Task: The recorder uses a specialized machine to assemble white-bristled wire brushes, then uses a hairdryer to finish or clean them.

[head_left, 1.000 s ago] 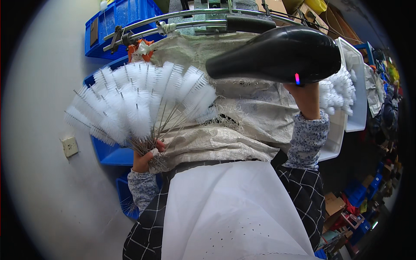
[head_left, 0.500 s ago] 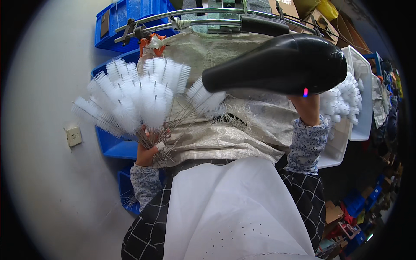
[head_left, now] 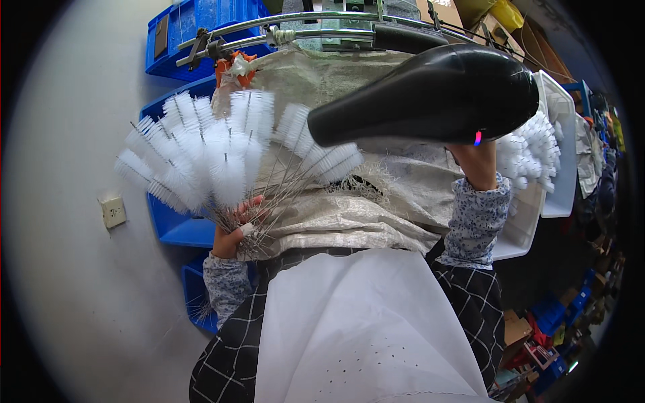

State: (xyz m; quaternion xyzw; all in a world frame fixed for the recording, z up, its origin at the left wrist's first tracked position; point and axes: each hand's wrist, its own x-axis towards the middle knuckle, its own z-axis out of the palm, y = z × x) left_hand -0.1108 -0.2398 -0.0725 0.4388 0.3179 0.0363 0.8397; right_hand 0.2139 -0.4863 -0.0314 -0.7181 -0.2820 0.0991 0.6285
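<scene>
My left hand (head_left: 235,227) is closed round the thin wire stems of several white-bristled brushes (head_left: 228,168), whose heads fan out upward above it. A white wrap covers part of the thumb. A black hair dryer (head_left: 437,94) is held up by my right hand (head_left: 476,161); its body hides most of those fingers. The dryer's nozzle points left, right beside the brush heads on the right of the bunch. A small red and blue light shows on its underside. Below both lies a pale woven sack cloth (head_left: 349,218) across my lap.
A blue bin (head_left: 178,232) stands on the left under the brushes, with another blue crate (head_left: 181,47) behind it. White bins (head_left: 557,168) at right hold more white brush heads (head_left: 531,154). Metal rails (head_left: 316,33) cross the back. A wall with a socket (head_left: 113,211) rises at left.
The brushes on the right of the bunch have spread apart and shifted right, under the nozzle. The dryer has tilted slightly, its nozzle a little lower and farther left.
</scene>
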